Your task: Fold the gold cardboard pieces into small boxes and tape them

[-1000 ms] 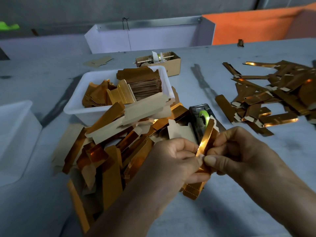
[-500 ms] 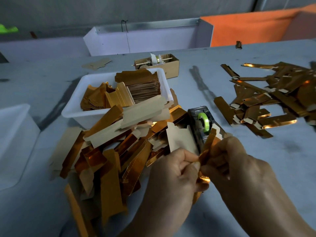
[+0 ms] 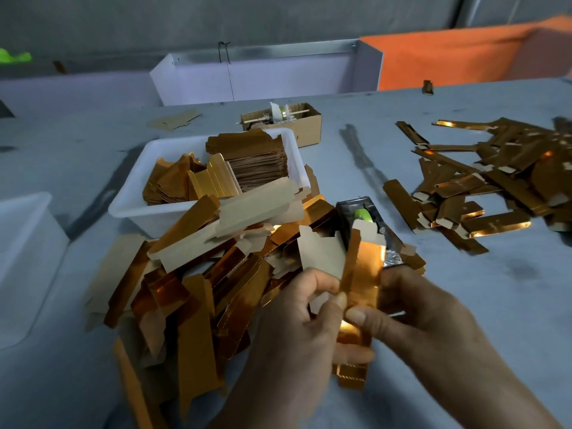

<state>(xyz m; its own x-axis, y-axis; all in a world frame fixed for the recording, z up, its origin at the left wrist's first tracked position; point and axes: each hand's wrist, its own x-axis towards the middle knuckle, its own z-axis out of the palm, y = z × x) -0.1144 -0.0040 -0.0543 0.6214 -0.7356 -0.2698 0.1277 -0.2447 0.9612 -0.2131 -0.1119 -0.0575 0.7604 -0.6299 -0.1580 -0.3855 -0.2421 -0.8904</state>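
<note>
Nearest the camera, both hands hold one gold cardboard piece [image 3: 360, 275] upright above the desk [image 3: 495, 305]. The left hand [image 3: 297, 323] pinches its left edge between thumb and curled fingers. The right hand [image 3: 424, 317] grips the right side, thumb pressed on the gold face. The piece is partly folded, a side panel raised along its left; its lower end projects below the hands.

Just left of the hands lies a loose heap of flat gold pieces [image 3: 198, 280], some showing their plain tan backs. Directly behind the held piece sits a dark tape dispenser [image 3: 368, 212] with a green roll, partly hidden.

Further back, a white tray [image 3: 133, 209] holds stacked gold pieces, the heap resting against its near wall. To the right, well apart, a second spread of folded gold pieces [image 3: 483, 187] lies on the desk.

Behind the tray stands a small cardboard box [image 3: 309, 125] with contents too small to identify. A white bin [image 3: 24, 261] sits at the left edge.
</note>
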